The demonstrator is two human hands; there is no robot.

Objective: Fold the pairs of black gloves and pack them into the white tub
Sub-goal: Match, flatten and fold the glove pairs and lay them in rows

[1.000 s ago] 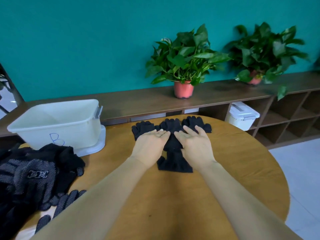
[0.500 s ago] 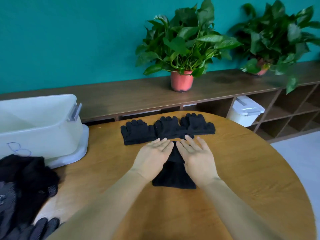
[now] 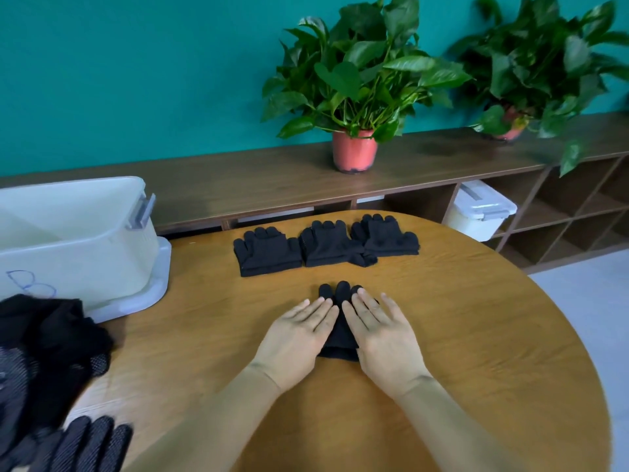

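Note:
A black glove pair [image 3: 340, 321] lies flat at the middle of the round wooden table, its fingertips pointing away from me. My left hand [image 3: 299, 330] and my right hand [image 3: 379, 330] press on it side by side with straight fingers, covering most of it. Three folded black glove pairs sit in a row farther back: one on the left [image 3: 267, 250], one in the middle [image 3: 328, 247], one on the right [image 3: 386, 235]. The white tub [image 3: 78, 233] stands open at the table's far left on its lid.
A heap of black gloves [image 3: 44, 362] fills the table's left edge. Behind the table runs a low wooden shelf [image 3: 238, 182] with two potted plants [image 3: 355, 97] and a lidded white box [image 3: 478, 209] in a cubby. Grey floor shows at right.
Both hands have slid toward me along the glove pair, so its fingertips now show beyond my fingers. The view has shifted nearer and to the right.

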